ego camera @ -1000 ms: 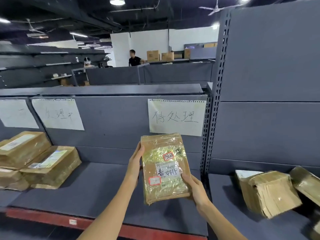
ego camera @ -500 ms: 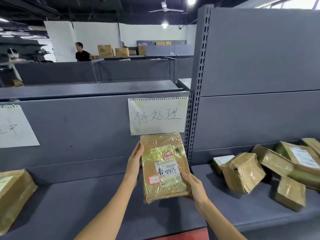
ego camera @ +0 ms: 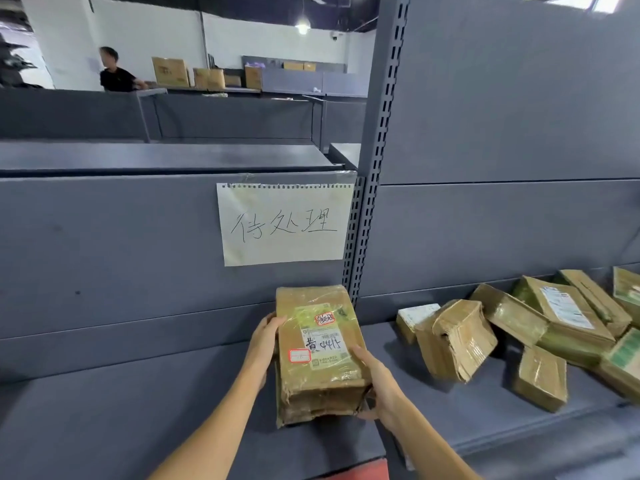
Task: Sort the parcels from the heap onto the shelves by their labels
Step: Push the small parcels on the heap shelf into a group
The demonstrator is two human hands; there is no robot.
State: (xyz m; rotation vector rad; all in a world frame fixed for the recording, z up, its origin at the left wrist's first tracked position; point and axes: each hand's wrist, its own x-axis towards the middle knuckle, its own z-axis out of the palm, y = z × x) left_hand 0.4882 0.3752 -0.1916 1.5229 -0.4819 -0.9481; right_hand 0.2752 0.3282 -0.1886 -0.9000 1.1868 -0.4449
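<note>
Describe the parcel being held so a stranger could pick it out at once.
Find the handwritten paper sign taped to the grey shelf back. Directly below it, the tape-wrapped brown parcel is gripped by the left hand and right hand. Unlike the heap to its right, it carries two red-bordered stickers.
</note>
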